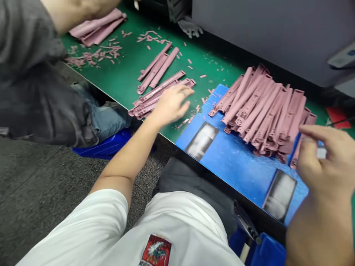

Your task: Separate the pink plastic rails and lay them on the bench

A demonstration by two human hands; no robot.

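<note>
**Left hand point(170, 105) open and right hand point(324, 162) pinching beside pink rubber strips point(263, 111)**

The left hand's fingers are loosely spread and grip nothing. They sit at or just over a small heap of strips point(149, 101) near the bench's near edge; whether they touch it is hard to tell. At the right of the view, the right hand's thumb and fingers close on a small white piece point(321, 153), just beside the large pile of strips, which lies criss-crossed on a blue mat point(222, 166) printed with two grey patches.

Three more strips point(155, 68) lie farther along the green bench mat point(124, 62), with loose pink offcuts point(91, 55) scattered to the left. Beyond them, a stack of strips point(97, 27) lies near a co-worker's forearm point(77, 11). That co-worker's grey sleeve point(24, 40) and jeans point(107, 118) fill the left. A grey glove point(190, 27) lies at the far edge, and the person's white T-shirt point(83, 221) shows at the bottom.
</note>
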